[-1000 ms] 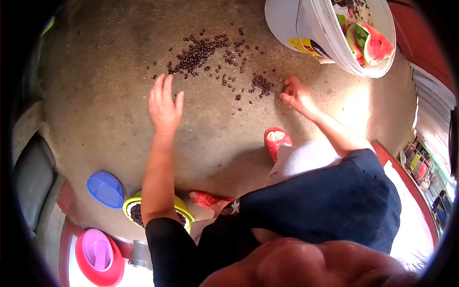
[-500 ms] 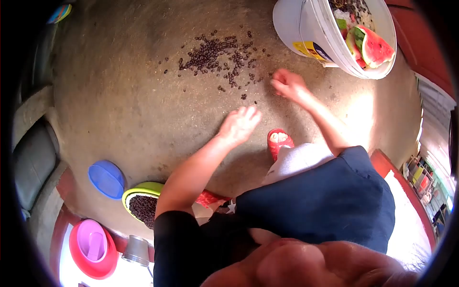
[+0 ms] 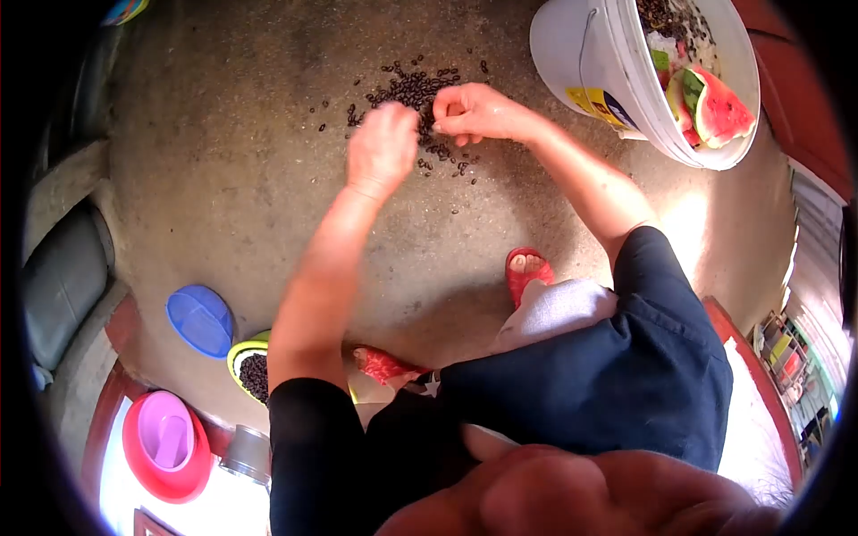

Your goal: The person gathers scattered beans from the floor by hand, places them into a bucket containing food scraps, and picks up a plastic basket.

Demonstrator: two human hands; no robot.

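Note:
Small dark beans (image 3: 407,87) lie in a loose heap on the concrete floor, with stray ones scattered around it. At the heap's near left side is my left hand (image 3: 384,147), back upward; its fingers point down at the beans and are smeared by motion. My right hand (image 3: 478,114) is at the heap's right side, its fingers curled and the thumb close to the index finger. Whatever lies between those fingertips is too small to make out. A narrow gap separates the two hands, and they cover part of the heap.
A white bucket (image 3: 572,54) with watermelon rind (image 3: 719,107) and scraps stands at the upper right. Lower left are a blue oval basin (image 3: 198,320), a green-rimmed bowl (image 3: 237,357) of dark beans, partly behind my arm, a red basin (image 3: 143,464) and a metal pot (image 3: 248,454).
Both my hands have moved forward, from the near side of the beans to the heap itself, and closer together. Some stray beans at its near edge are no longer where they lay.

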